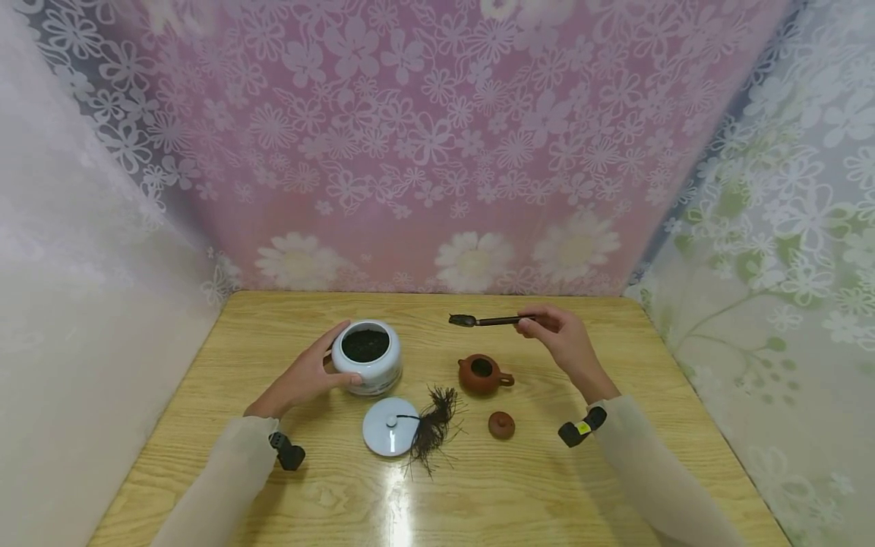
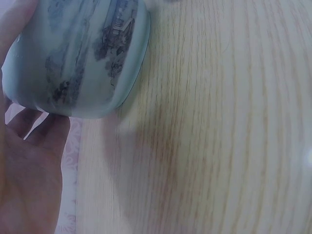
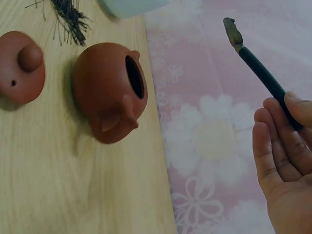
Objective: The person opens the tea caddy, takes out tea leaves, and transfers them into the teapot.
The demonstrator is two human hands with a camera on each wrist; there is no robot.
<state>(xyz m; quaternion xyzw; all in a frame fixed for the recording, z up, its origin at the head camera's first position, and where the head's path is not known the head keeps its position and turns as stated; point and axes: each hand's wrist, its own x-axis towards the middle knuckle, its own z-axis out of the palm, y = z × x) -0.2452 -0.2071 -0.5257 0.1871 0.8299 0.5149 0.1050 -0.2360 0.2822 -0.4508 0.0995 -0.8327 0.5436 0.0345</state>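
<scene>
My left hand (image 1: 311,376) grips a white porcelain jar (image 1: 379,374) from the left, thumb on its near side and fingers round the far side. Dark loose tea leaves (image 1: 365,345) show in its wide mouth. Between the thumb and fingers of my right hand (image 1: 562,340) is the dark handle of a small tea scoop (image 1: 487,321), held roughly level, with dark leaves in its bowl. The scoop is raised behind a brown clay teapot (image 1: 481,375), whose top is uncovered with something dark inside.
The teapot's clay lid (image 1: 502,425) lies in front of it. Left of that is the white jar lid (image 1: 388,439), knob up, with a bundle of thin dark strands (image 1: 434,429) beside it, its stem across the lid. Floral cloth (image 1: 437,152) hangs behind the wooden table (image 1: 328,494).
</scene>
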